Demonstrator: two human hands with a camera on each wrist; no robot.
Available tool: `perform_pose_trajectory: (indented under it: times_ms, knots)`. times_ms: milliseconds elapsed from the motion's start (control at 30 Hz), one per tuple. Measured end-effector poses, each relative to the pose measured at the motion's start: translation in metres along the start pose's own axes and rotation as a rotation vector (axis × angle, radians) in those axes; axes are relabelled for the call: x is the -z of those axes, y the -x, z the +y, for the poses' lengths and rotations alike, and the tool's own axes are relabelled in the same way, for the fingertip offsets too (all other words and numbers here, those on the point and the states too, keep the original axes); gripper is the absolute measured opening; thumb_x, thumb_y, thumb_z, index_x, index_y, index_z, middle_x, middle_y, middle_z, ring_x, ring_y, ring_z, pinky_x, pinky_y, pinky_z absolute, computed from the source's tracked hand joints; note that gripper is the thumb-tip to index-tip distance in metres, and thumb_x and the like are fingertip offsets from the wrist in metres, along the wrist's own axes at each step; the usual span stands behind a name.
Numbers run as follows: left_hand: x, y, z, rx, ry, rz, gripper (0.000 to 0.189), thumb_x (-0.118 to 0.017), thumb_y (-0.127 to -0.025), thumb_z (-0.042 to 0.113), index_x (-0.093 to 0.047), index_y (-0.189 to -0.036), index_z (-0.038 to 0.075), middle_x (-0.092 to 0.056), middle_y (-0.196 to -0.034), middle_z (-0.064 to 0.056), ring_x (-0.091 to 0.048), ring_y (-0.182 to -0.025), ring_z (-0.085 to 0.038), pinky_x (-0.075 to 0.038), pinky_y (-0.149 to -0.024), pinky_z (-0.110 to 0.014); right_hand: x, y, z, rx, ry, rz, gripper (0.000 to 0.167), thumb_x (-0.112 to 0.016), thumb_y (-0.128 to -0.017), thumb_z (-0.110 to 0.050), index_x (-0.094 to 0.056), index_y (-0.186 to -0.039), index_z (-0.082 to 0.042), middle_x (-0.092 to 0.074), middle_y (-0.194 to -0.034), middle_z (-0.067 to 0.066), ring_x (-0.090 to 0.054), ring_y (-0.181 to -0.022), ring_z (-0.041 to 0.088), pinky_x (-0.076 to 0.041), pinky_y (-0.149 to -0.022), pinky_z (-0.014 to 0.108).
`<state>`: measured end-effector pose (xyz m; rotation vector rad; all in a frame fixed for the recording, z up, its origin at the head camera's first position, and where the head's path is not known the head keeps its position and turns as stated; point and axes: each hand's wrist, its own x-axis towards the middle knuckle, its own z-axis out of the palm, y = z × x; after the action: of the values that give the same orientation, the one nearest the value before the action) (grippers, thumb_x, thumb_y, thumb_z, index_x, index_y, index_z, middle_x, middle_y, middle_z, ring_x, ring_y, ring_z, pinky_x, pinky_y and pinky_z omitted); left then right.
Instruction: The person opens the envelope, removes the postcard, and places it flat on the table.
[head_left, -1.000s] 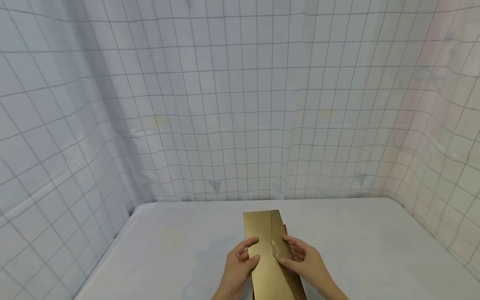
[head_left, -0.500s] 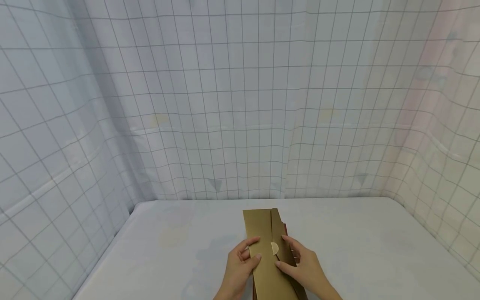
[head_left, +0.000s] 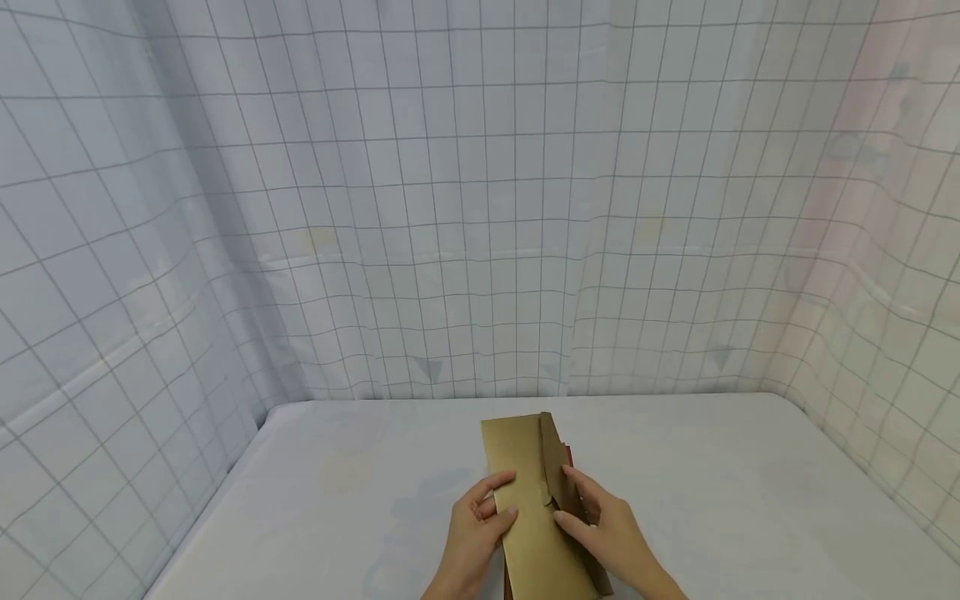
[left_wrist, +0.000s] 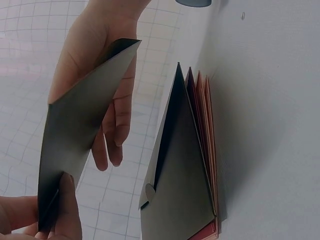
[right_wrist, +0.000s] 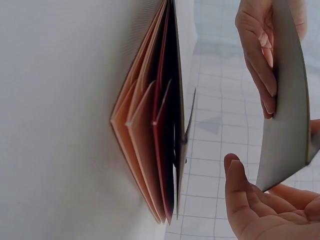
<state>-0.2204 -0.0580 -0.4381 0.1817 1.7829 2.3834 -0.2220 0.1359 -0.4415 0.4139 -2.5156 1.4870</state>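
Here's the gold envelope [head_left: 517, 454], up in the air and tipped towards the person, both hands working on it above the table [head_left: 337, 492]. The left hand [head_left: 472, 525] has its left edge: thumb and index finger bent over the front, another finger pressing from behind, a snug hold with little gap. And over on the right edge, the right hand [head_left: 611, 529] pinches lightly by the flap [head_left: 558, 479], thumb on the front, index fingertip at the side, remaining fingers loosely bent underneath. The flap looks slightly raised along its seam.

Down below, clear of the held envelope, sits the stack! A second gold envelope [left_wrist: 187, 205] tops it, half-round tab [left_wrist: 149, 191] showing, with red envelopes [right_wrist: 142, 107] fanned beneath. Behind everything hangs the checked curtain [head_left: 517, 208].
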Motion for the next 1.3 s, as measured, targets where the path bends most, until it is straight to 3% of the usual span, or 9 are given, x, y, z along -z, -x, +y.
perform_pose_trajectory:
  times_ms: [167, 333, 567, 733, 833, 967, 1300]
  knots:
    - [0.001, -0.001, 0.000, 0.001, 0.010, 0.016, 0.049, -0.056, -0.087, -0.004, -0.044, -0.135, 0.001, -0.063, -0.122, -0.021, -0.068, -0.095, -0.017, -0.056, -0.076, -0.029, 0.004, 0.000, -0.002, 0.039, -0.061, 0.015, 0.055, -0.067, -0.086, -0.020, -0.048, -0.135, -0.006, -0.054, -0.134, 0.020, -0.066, -0.102, 0.020, -0.055, -0.078, 0.025]
    - [0.003, -0.002, 0.000, -0.002, 0.011, 0.025, 0.049, -0.055, -0.088, -0.004, -0.044, -0.135, 0.000, -0.064, -0.119, -0.021, -0.068, -0.093, -0.016, -0.056, -0.075, -0.028, 0.007, 0.000, -0.005, 0.132, -0.098, 0.067, 0.052, -0.065, -0.086, -0.010, -0.048, -0.134, -0.002, -0.056, -0.130, 0.022, -0.063, -0.096, 0.003, -0.054, -0.074, 0.021]
    - [0.003, -0.002, 0.001, 0.005, -0.002, 0.025, 0.050, -0.055, -0.088, -0.003, -0.043, -0.136, 0.000, -0.064, -0.120, -0.021, -0.068, -0.095, -0.016, -0.056, -0.076, -0.027, 0.010, 0.000, -0.009, 0.175, -0.084, 0.077, 0.052, -0.064, -0.086, -0.008, -0.047, -0.135, -0.004, -0.053, -0.134, 0.020, -0.060, -0.099, 0.001, -0.054, -0.074, 0.022]
    - [0.003, -0.002, 0.001, 0.011, -0.004, 0.023, 0.050, -0.055, -0.088, -0.002, -0.043, -0.137, 0.001, -0.063, -0.120, -0.021, -0.068, -0.096, -0.016, -0.056, -0.076, -0.027, 0.011, -0.002, -0.007, 0.278, -0.061, 0.103, 0.054, -0.064, -0.085, -0.002, -0.046, -0.135, -0.003, -0.052, -0.133, 0.020, -0.058, -0.103, -0.001, -0.054, -0.076, 0.022]
    - [0.004, -0.001, 0.001, 0.011, -0.003, 0.023, 0.050, -0.055, -0.089, -0.002, -0.042, -0.137, 0.000, -0.063, -0.121, -0.022, -0.069, -0.095, -0.016, -0.056, -0.076, -0.026, 0.013, -0.003, -0.006, 0.323, -0.053, 0.121, 0.055, -0.063, -0.085, 0.000, -0.045, -0.137, -0.005, -0.052, -0.135, 0.009, -0.055, -0.107, -0.004, -0.054, -0.077, 0.023]
    - [0.004, -0.002, 0.001, 0.009, -0.002, 0.022, 0.050, -0.055, -0.089, -0.002, -0.042, -0.137, 0.000, -0.063, -0.121, -0.021, -0.069, -0.093, -0.015, -0.056, -0.075, -0.026, 0.014, -0.004, -0.006, 0.334, -0.049, 0.136, 0.057, -0.062, -0.085, 0.000, -0.044, -0.138, -0.010, -0.046, -0.135, -0.010, -0.054, -0.110, -0.005, -0.054, -0.078, 0.023]
    - [0.003, -0.001, 0.001, 0.006, 0.007, 0.022, 0.050, -0.054, -0.090, -0.001, -0.041, -0.138, 0.000, -0.060, -0.125, -0.022, -0.068, -0.096, -0.016, -0.056, -0.076, -0.026, 0.016, -0.004, -0.005, 0.352, 0.023, 0.186, 0.064, -0.057, -0.084, 0.010, -0.041, -0.141, -0.013, -0.044, -0.140, -0.013, -0.052, -0.113, -0.004, -0.053, -0.082, 0.024]
